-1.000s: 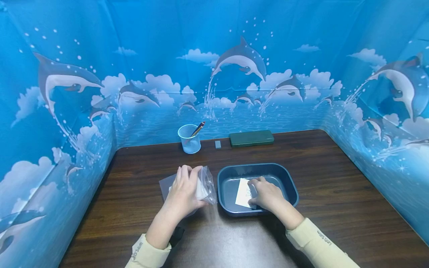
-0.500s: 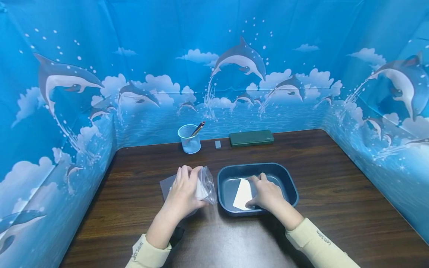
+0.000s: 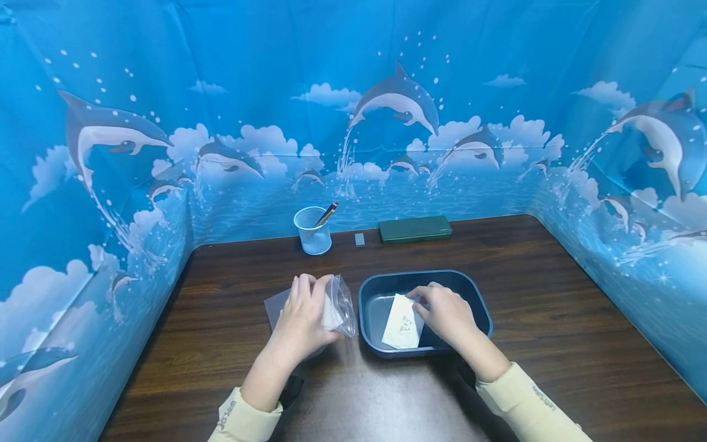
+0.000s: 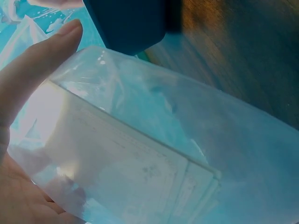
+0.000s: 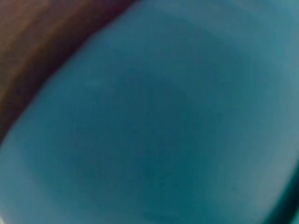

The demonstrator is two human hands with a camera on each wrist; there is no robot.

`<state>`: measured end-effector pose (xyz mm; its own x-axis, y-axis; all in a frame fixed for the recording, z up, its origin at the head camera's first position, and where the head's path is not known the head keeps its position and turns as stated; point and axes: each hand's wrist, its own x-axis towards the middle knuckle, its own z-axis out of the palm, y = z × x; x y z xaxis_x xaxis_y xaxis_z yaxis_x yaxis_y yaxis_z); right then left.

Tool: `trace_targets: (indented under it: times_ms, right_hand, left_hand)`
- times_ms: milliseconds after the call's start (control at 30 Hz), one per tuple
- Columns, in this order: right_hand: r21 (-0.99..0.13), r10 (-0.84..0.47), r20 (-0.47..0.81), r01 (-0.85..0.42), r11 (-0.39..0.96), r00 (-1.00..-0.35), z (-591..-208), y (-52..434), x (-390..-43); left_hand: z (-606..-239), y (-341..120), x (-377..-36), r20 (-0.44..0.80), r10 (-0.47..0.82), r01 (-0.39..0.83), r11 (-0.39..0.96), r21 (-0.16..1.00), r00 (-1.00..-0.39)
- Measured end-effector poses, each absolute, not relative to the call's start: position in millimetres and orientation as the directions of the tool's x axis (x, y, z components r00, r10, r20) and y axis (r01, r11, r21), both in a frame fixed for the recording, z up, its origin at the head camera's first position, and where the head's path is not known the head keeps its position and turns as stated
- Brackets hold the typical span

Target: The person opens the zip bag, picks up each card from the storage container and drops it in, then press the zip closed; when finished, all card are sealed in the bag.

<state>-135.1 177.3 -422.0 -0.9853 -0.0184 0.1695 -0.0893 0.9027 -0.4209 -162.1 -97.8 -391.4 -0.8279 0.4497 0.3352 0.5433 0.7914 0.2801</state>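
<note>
My left hand (image 3: 301, 319) grips a clear plastic bag (image 3: 343, 307) just left of the dark blue basin (image 3: 366, 285). Through the film in the left wrist view, a stack of pale cards (image 4: 117, 163) shows, slightly fanned at one end; the thumb lies along the bag's edge. Inside the basin, my right hand (image 3: 447, 316) pinches a white card (image 3: 402, 325) by its upper right corner. A small line drawing is on the card, and its lower end overlaps the basin's front wall. The right wrist view shows only blurred blue basin surface (image 5: 154, 116).
A translucent sheet (image 3: 273, 307) lies under the left hand on the dark wooden table (image 3: 232, 270). Along the back stand a light blue mesh cup (image 3: 313, 236) with pencils, a small grey block (image 3: 359, 239) and a green case (image 3: 415, 229). A dolphin-print curtain (image 3: 265, 73) surrounds the table.
The white card has shifted slightly toward the front left, and its drawing shows again after a blank look. The right-hand fingers have drawn together at its corner. The left hand has stayed put.
</note>
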Motion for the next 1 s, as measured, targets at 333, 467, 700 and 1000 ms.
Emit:
trace_targets:
  times_ms: [333, 467, 700, 1000]
  right_hand:
    - [-0.484, -0.033, 0.163, -0.109, 0.868, -0.986, -402, 175, -126]
    - [-0.473, -0.047, 0.16, -0.118, 0.873, -0.986, -395, 174, -124]
    - [-0.485, -0.019, 0.202, -0.117, 0.867, -0.979, -389, 175, -120]
    - [-0.668, 0.153, 0.482, -0.249, 0.701, -0.863, -385, 174, -114]
  left_hand:
    - [-392, -97, -162, 0.337, 0.455, 0.55, 0.786, 0.283, -0.824]
    - [-391, -97, -162, 0.342, 0.456, 0.553, 0.784, 0.282, -0.822]
    - [-390, -96, -161, 0.346, 0.451, 0.552, 0.778, 0.299, -0.823]
    - [-390, -97, -164, 0.374, 0.451, 0.565, 0.771, 0.294, -0.81]
